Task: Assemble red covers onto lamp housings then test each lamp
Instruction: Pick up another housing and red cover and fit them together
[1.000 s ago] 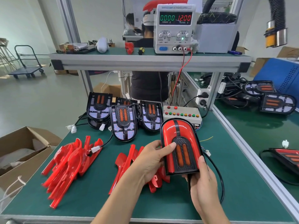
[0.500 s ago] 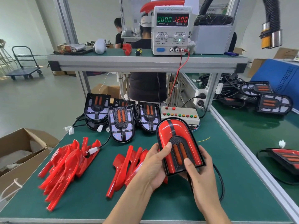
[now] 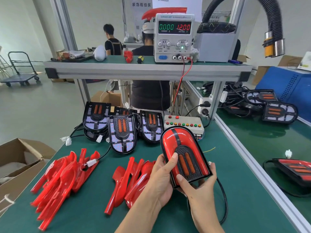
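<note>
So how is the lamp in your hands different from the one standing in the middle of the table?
The held lamp wears a shiny red cover; the bare lamp housing shows its pale, dotted inside. The held lamp is gripped off the table by the left hand and right hand; the bare lamp housing rests on the green table, untouched. Both share the rounded arch shape, two orange strips and a black frame.

A pale glossy concrete floor (image 3: 42, 105) meets white walls (image 3: 18, 22); a black-framed flat trolley (image 3: 20, 78) stands beside aluminium-framed green-topped workbenches (image 3: 235, 207).
</note>
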### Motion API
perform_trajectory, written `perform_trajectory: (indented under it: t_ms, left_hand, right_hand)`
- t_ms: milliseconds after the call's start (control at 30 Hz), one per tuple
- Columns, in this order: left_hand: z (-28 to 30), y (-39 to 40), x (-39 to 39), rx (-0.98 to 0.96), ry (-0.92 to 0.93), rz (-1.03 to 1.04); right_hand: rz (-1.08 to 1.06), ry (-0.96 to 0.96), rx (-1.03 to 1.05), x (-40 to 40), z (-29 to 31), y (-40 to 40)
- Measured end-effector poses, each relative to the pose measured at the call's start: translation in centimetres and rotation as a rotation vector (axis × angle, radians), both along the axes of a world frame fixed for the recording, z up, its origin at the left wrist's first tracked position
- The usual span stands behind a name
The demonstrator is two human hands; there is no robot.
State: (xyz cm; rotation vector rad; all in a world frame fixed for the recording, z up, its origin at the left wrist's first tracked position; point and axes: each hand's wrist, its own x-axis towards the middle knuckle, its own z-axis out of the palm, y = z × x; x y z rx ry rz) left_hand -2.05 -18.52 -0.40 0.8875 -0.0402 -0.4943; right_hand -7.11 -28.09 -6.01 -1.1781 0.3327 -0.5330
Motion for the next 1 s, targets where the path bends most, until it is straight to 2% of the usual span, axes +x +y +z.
perform_trajectory:
  t_ms: [200,300,533,1000]
  left_hand:
    - [0.4,0.7,0.4,-0.005,-0.030,-0.130]
    - [1.4,0.8,1.4,0.058,0.008,-0.183]
    - [0.8,-0.1,1.6,0.116,0.082,0.017]
    - [0.8,0.4,1.2,0.094,0.017,0.028]
  right_hand:
    - [-0.021,-0.013,-0.074,-0.3,-0.3,-0.2]
    - [-0.025,-0.025,-0.089,-0.3,-0.5,-0.2]
    - [-0.033,-0.047,-0.099,-0.3,-0.5,0.3]
    - [0.021,-0.113,-0.053,-0.3,-0.3,0.8]
